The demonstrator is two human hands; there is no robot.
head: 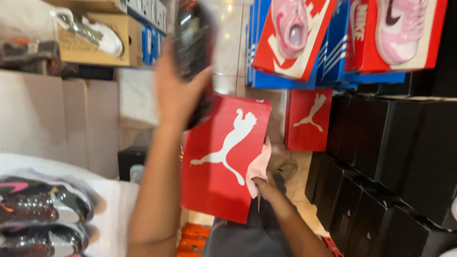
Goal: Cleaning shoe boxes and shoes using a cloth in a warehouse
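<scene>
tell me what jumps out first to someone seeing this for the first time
The big red cardboard shoebox with a white leaping-cat logo fills the centre, propped up with the right hand at its lower right edge gripping a pale pink cloth. Above it, the raised left hand holds up a dark, blurred shoe. To the right stand stacks of plain black boxes, and pink sneakers rest on red boxes along the top.

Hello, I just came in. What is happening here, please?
A person stands among stacked shoe boxes. The left hand holds up a dark shoe, blurred. The right hand presses a pale pink cloth against a red shoe box. Black boxes are stacked at the right, and pink shoes sit on boxes above.
</scene>
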